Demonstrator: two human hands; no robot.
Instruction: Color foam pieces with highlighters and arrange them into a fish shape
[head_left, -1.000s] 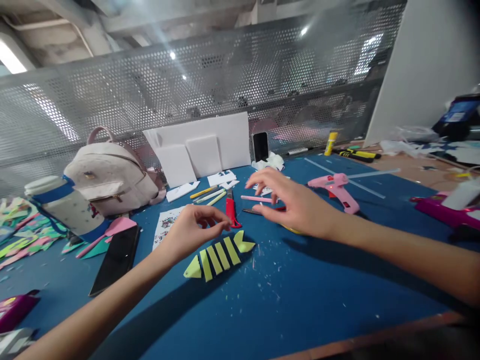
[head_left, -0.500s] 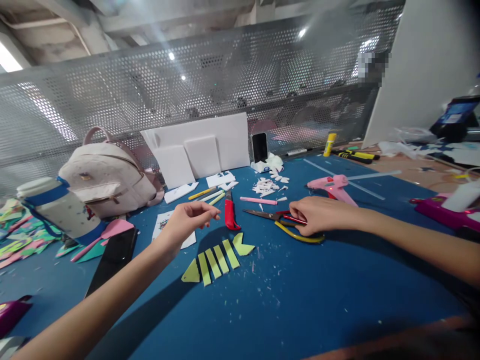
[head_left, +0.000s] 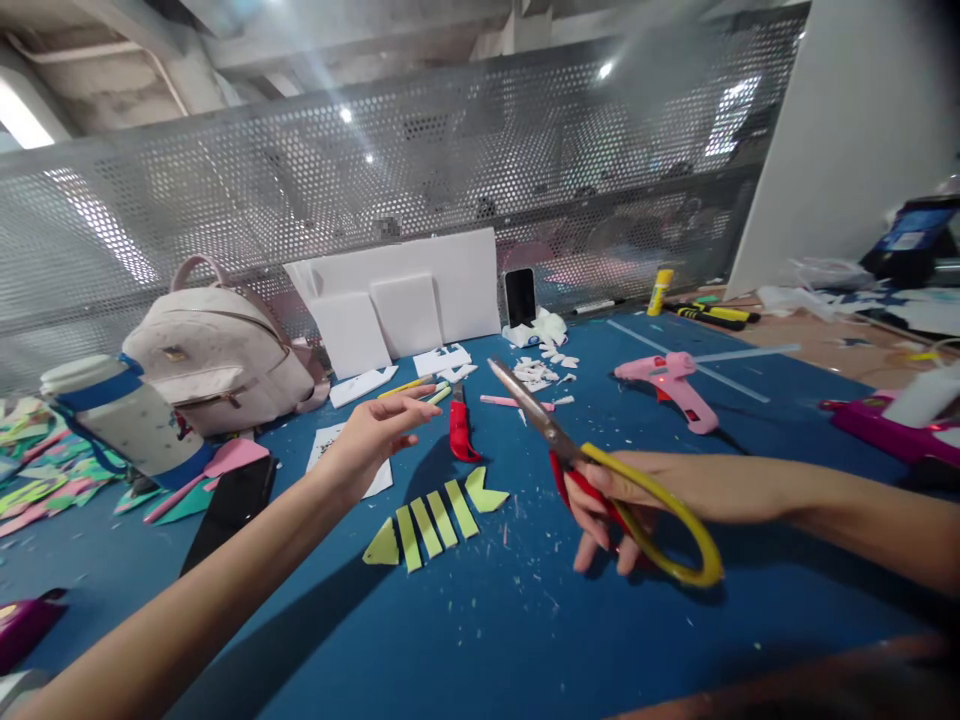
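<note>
No text, brand, number or sign is readable; any lettering on the glue stick [head_left: 660, 292], the bag's plate [head_left: 175, 353] or the far-right screen [head_left: 911, 230] is too small or blurred.

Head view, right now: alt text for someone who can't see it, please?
The right hand holds scissors above a blue tabletop; the left hand hovers, apparently empty. Yellow-green cut-outs between the hands and the near edge resemble a fish skeleton: head, four strips, notched tail. Beyond them lies a red-handled cutter, with a pink glue gun farther right.
</note>
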